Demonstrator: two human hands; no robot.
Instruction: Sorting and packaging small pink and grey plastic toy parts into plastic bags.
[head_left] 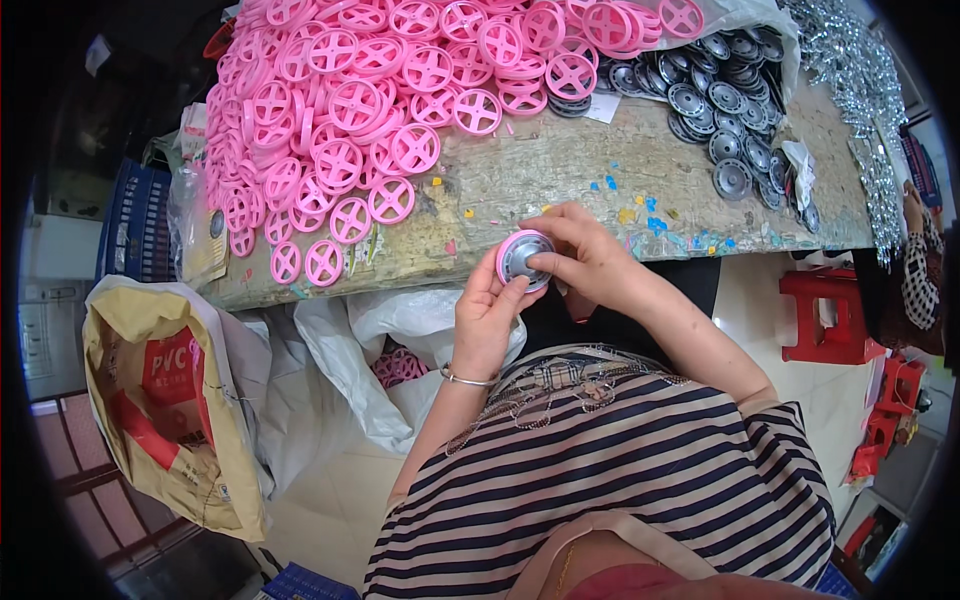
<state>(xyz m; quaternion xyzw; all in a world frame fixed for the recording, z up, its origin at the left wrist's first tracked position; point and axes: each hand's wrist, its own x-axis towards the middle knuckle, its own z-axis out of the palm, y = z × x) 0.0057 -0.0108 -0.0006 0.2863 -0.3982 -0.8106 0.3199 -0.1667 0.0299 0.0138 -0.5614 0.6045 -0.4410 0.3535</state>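
Close to the table's front edge, both hands hold a pink toy wheel (503, 252) with a dark silver hubcap (522, 262) set against its face. My left hand (486, 315) grips the wheel's lower left rim between thumb and fingers. From the other side my right hand (598, 262) presses its thumb on the hubcap, while its fingers curl over the top of the rim. Whether the hubcap sits fully in the wheel, I cannot tell. A big heap of pink wheels (355, 105) with cross spokes covers the table's left side. Loose silver hubcaps (727, 97) lie at the back right.
The worn wooden table (540, 165) carries small blue and yellow scraps (655, 224). Silver tinsel (850, 70) hangs over its right end. A brown paper sack (165, 400) stands open at left, beside a white bag (370, 330) holding pink pieces. Red stools (825, 315) stand right.
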